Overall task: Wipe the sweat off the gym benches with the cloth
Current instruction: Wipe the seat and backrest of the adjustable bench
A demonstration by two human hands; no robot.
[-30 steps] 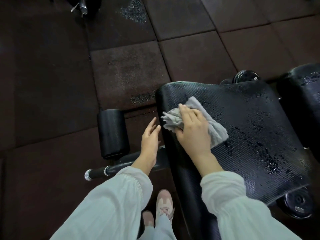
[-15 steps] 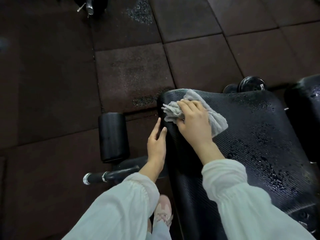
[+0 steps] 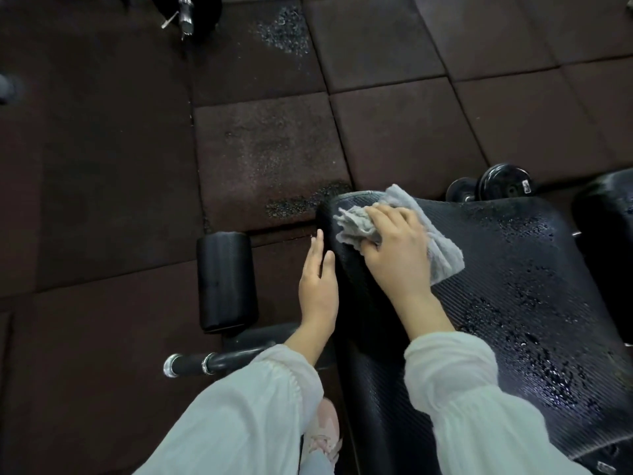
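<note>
Head view | our right hand (image 3: 397,255) pressed on grey cloth (image 3: 442,258) at bench pad (image 3: 513,286) far corner | our left hand (image 3: 318,289) flat, fingers extended, against pad's left edge | droplets right of cloth

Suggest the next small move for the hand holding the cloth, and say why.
Probably sweep the cloth rightward and toward the person. The right hand presses it at the far left corner of the bench pad, while drops still glisten over the right and near parts. The left hand rests flat against the pad's side and could stay there.
</note>
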